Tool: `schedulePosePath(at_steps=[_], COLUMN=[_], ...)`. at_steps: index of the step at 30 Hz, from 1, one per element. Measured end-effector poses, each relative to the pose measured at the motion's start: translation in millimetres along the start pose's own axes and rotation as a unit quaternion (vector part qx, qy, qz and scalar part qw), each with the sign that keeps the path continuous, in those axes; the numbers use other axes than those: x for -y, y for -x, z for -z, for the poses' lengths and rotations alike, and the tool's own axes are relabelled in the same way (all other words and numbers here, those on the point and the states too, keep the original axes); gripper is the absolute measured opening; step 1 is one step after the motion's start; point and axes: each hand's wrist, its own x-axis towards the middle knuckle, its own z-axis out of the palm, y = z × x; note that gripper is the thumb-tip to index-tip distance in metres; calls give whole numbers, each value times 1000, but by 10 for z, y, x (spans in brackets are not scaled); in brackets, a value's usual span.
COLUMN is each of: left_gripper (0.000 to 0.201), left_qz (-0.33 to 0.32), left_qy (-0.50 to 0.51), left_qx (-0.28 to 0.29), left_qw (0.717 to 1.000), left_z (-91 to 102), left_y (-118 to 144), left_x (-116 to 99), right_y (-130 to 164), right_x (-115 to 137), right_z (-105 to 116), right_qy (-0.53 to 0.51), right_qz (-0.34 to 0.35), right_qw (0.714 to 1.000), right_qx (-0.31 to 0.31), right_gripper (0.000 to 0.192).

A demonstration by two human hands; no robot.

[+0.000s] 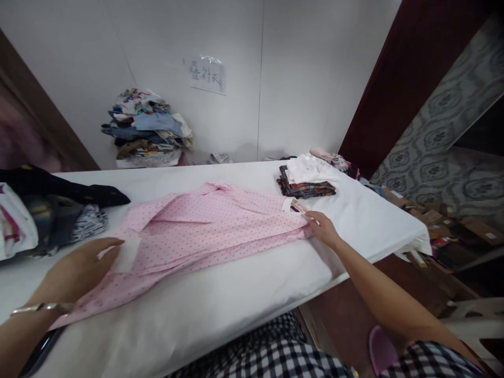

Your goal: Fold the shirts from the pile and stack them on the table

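Your head camera looks forward and down across the white-covered table (244, 286).
You see from above the table's near side, facing the pale panelled wall (315, 68), with the handwritten paper sign (207, 76) high and left of centre. The pink dotted shirt (236, 220) lies mid-frame, at arm's reach. Your black-and-white checked garment (275, 359) fills the bottom edge, close to the lens; your left hand (82, 265) looms larger than your right hand (323, 229). The wide view takes in patterned wallpaper (437, 142) at the far right.
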Motion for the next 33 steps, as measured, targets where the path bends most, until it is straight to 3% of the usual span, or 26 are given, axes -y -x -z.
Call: schedulePosePath(at_steps=[3, 5, 9, 12, 15, 18, 22, 26, 29, 31, 33], left_gripper=[51, 60, 61, 58, 56, 54, 49, 42, 49, 62, 62], left_qz=[-69, -129, -127, -101, -27, 51, 140, 179, 202, 209, 215], left_qy=[65, 93, 102, 128, 154, 160, 128, 96, 68, 39, 7], left_qx=[22, 34, 49, 80, 102, 84, 74, 90, 86, 100, 137], left_qw=[995, 987, 985, 983, 982, 982, 979, 975, 973, 972, 967], left_z=[-60, -152, -327, -302, -126, 72, 150, 10, -146, -245, -317], left_y=[81, 139, 241, 255, 157, -67, -478, -915, -1230, -1413, -1564], left_x=[-408, -648, -804, -770, -776, -808, -756, -640, -605, -601, -590], right_y=[28, 77, 213, 215, 34, -285, -746, -1110, -1308, -1416, -1513], right_x=[137, 237, 324, 280, 225, 200, 169, 156, 195, 233, 267], right_z=[-48, -107, -206, -217, -206, -215, -310, -525, -713, -812, -867], right_qy=[25, 53, 83, 39, -18, -17, 95, 167, 211, 251, 277], right_qz=[80, 113, 92, 60, 15, -43, -134, -141, -123, -113, -93], right_qw=[996, 989, 969, 975, 991, 997, 980, 960, 945, 930, 916], right_qx=[17, 84, 214, 208, 133, 55, 113, 175, 217, 242, 275], right_gripper=[39, 42, 46, 42, 41, 40, 41, 56, 62, 58, 45])
